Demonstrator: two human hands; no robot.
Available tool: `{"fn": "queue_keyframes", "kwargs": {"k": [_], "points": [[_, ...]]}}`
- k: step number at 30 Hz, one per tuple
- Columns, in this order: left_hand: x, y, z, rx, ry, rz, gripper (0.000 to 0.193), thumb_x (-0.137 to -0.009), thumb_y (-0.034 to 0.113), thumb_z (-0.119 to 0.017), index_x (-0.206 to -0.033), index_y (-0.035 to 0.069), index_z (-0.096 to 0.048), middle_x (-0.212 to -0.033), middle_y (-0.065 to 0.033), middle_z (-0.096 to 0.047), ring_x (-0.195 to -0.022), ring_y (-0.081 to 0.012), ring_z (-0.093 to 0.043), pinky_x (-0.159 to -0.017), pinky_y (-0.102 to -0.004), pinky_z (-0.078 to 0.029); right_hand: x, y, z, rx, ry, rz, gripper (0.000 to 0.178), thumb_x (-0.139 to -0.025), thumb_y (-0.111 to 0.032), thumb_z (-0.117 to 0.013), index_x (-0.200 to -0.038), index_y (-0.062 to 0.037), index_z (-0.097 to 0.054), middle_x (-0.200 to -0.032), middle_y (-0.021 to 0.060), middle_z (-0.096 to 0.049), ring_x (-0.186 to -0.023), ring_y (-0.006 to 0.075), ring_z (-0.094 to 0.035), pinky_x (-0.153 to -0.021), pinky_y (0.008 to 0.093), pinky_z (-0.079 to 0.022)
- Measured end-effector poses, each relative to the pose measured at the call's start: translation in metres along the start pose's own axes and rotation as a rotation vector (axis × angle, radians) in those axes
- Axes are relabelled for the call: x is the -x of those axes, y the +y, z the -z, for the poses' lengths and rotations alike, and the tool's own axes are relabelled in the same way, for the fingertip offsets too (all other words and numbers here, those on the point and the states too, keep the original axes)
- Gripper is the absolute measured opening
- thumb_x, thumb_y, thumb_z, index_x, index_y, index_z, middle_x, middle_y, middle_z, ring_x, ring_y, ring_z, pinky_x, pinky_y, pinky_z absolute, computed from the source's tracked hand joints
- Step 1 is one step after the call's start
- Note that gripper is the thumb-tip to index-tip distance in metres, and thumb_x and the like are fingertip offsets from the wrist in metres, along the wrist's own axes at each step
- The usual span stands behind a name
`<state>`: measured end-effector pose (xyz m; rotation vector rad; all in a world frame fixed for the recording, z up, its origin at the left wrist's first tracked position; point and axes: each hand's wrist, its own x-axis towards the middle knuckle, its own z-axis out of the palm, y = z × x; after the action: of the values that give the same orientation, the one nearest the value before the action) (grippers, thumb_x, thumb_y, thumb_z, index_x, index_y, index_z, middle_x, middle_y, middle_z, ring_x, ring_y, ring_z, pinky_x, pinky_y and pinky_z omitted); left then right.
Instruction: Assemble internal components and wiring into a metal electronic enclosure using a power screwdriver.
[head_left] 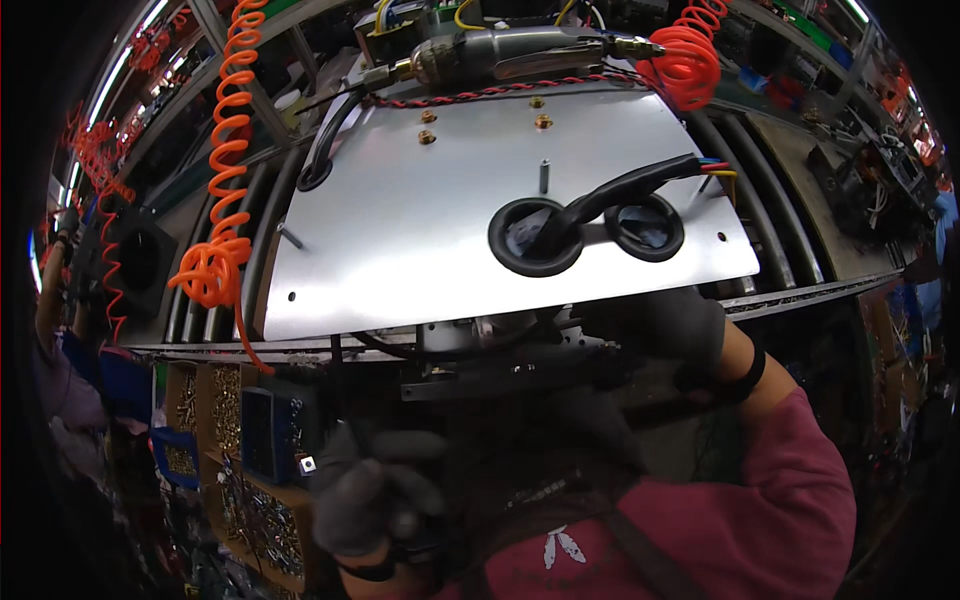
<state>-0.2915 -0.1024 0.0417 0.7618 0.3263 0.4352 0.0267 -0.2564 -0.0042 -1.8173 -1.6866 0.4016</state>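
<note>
A silver metal plate (420, 220) lies across the rollers, with brass fittings, upright studs and two black rubber grommets (535, 237). A thick black cable (630, 190) rises out of one grommet, its coloured wires bare at the end. Under the plate's front edge sits a dark metal bracket assembly (510, 370). My right hand (670, 325), in a dark glove, reaches beneath that edge beside the assembly; its fingers are hidden. Lower left, my gloved left hand (375, 490) is curled and blurred beside the screw bins. What it holds, if anything, cannot be made out.
A pneumatic screwdriver (510, 55) lies along the plate's far edge beside a twisted red-black wire (500, 93). Coiled orange air hoses (232, 130) hang at left and back right. Conveyor rollers (770, 200) flank the plate. Bins of screws (228, 400) stand lower left.
</note>
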Motion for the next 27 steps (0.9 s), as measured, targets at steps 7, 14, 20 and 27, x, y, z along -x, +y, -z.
{"fn": "queue_keyframes", "kwargs": {"k": [7,14,20,27], "points": [[-0.012,0.006,0.035,-0.398,0.153,0.031,0.056,-0.083,0.022,-0.063,-0.129,-0.005,-0.044,-0.096,-0.0157,-0.065,-0.071,-0.0173,-0.064,-0.061,-0.028,-0.053,0.0,-0.001,0.01,-0.034,-0.152,-0.022,0.028,-0.082,0.0,-0.061,-0.11,0.0006,-0.062,-0.103,0.0109,-0.065,-0.087,0.0198,-0.065,-0.073,0.032,-0.053],[-0.074,-0.039,0.033,-0.661,0.149,-0.149,0.039,-0.087,-0.001,-0.055,-0.125,-0.004,-0.051,-0.102,-0.0083,-0.064,-0.088,-0.0111,-0.06,-0.077,-0.0241,-0.048,-0.015,-0.027,-0.005,0.454,-0.118,0.228,0.023,-0.079,-0.021,-0.063,-0.101,-0.0205,-0.068,-0.093,0.0055,-0.064,-0.079,0.0229,-0.063,-0.067,0.0329,-0.05],[-0.092,-0.054,0.033,-1.006,-0.009,-0.37,0.046,-0.083,-0.002,-0.061,-0.128,-0.001,-0.051,-0.117,-0.0141,-0.062,-0.108,-0.0182,-0.059,-0.09,-0.03,-0.047,0.005,-0.033,-0.02,0.51,0.046,0.024,0.028,-0.069,-0.03,-0.069,-0.096,-0.0218,-0.068,-0.07,0.003,-0.062,-0.062,0.025,-0.062,-0.052,0.0378,-0.047],[-0.087,-0.058,0.028,-0.993,0.025,-0.228,0.037,-0.083,0.005,-0.061,-0.119,-0.001,-0.054,-0.112,-0.0149,-0.063,-0.102,-0.0251,-0.062,-0.085,-0.0342,-0.05,0.017,-0.017,-0.04,0.262,0.362,0.107,0.021,-0.066,-0.006,-0.07,-0.087,-0.0054,-0.067,-0.074,0.0101,-0.062,-0.067,0.0292,-0.059,-0.057,0.0378,-0.044]]}}
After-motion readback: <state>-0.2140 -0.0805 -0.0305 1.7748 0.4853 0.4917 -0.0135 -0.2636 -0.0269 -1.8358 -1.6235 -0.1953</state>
